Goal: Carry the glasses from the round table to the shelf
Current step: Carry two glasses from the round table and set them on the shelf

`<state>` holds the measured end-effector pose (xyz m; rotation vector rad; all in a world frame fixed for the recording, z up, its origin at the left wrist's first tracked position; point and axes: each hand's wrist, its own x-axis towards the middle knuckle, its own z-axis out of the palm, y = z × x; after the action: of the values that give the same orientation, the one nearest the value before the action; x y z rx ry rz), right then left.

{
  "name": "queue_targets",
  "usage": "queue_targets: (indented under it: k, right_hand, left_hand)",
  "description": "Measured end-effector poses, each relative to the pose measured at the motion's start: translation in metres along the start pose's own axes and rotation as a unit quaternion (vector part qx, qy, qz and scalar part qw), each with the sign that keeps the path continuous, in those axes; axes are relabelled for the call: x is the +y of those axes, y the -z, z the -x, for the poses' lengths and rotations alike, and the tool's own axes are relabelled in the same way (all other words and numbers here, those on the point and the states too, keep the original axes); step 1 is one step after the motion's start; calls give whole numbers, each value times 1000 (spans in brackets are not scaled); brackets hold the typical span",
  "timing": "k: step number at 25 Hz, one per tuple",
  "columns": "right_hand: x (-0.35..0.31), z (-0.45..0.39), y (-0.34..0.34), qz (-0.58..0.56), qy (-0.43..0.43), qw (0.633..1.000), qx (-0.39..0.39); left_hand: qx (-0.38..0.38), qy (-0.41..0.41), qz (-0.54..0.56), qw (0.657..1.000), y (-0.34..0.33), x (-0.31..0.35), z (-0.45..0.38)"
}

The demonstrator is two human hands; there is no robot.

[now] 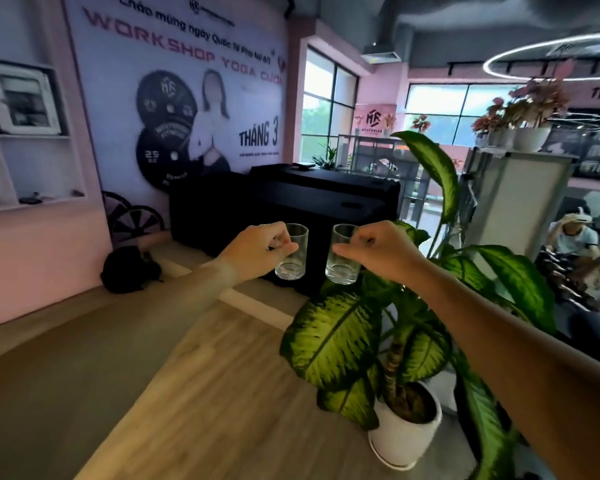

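Note:
Two clear empty glasses hang in the air in front of me, side by side and upright. My left hand [260, 249] grips the left glass [291, 258] from its left side, fingers curled round the upper half. My right hand [378, 249] grips the right glass [342, 259] from its right side in the same way. A narrow gap separates the two glasses. A white wall shelf [32, 168] with several compartments is at the far left. The round table is not in view.
A large potted plant [388, 341] in a white pot stands low right, its leaves under my right arm. Black draped tables [291, 209] stand ahead against the poster wall. A black bag [130, 270] lies on the wooden floor at left. A seated person [574, 237] is far right.

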<state>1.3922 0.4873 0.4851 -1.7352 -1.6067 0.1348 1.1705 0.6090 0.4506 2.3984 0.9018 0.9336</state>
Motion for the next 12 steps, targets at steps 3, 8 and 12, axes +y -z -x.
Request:
queue_targets:
  k: [3, 8, 12]
  right_hand:
    - [18, -52, -22, 14, 4, 1000, -17]
    - [69, -152, -54, 34, 1, 999, -37]
    - [112, -235, -59, 38, 12, 999, -36]
  left_hand:
    - [-2, 9, -16, 1000, -5, -38, -41]
    - [-3, 11, -28, 1000, -29, -99, -128]
    - [-2, 25, -28, 999, -50, -130, -211]
